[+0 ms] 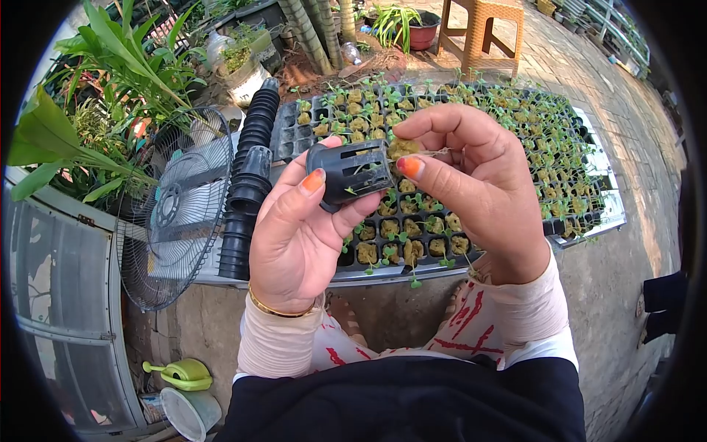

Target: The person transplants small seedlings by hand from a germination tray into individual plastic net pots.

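Observation:
My left hand (pixel 291 228) is closed around a black slotted net pot (pixel 350 173), which lies tilted on its side with its base toward the right. Small green leaves show through its slots and by its rim. Between the thumb and fingers of my right hand (pixel 471 177) is a yellowish growing plug (pixel 403 147), with thin pale roots trailing to the right. The plug is right beside the pot's base. Below both hands spreads a black seedling tray (pixel 390 230) filled with similar plugs and sprouts.
Stacked black net pots (pixel 254 140) stand left of the tray, beside a wire fan guard (pixel 173 206). A green watering can (pixel 184 374) and a clear tub (pixel 190 412) are at lower left. A brown stool (pixel 482 33) and a potted plant (pixel 420 33) stand behind.

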A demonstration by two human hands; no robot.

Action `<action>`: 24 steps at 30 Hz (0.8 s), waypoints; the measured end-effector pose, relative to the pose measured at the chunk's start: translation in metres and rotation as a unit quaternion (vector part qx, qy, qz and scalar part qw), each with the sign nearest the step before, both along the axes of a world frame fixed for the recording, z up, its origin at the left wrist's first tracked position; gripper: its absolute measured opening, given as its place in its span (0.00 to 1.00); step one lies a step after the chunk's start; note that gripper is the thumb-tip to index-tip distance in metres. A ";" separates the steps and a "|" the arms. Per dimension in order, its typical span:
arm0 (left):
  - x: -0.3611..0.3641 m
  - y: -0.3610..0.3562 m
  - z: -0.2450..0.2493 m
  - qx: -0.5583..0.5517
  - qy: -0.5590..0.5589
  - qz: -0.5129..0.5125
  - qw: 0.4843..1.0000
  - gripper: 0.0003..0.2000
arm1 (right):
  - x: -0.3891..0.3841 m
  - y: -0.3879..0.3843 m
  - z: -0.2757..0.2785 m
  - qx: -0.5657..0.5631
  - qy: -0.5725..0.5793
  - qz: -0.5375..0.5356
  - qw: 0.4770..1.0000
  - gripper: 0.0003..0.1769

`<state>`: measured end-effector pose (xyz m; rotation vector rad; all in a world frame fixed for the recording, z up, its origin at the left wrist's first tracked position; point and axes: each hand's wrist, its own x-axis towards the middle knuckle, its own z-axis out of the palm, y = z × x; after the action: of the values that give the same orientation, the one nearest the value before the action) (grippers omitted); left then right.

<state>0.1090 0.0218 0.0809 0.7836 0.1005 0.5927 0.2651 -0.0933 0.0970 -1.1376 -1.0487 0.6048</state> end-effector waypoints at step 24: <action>0.000 0.003 -0.003 -0.017 -0.010 -0.016 1.000 0.22 | -0.006 -0.003 -0.002 0.043 -0.195 -0.131 0.971 0.15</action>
<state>0.1093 0.0248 0.0775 0.7457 0.0800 0.5665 0.2586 -0.0960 0.0954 -1.3219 -1.2174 0.1246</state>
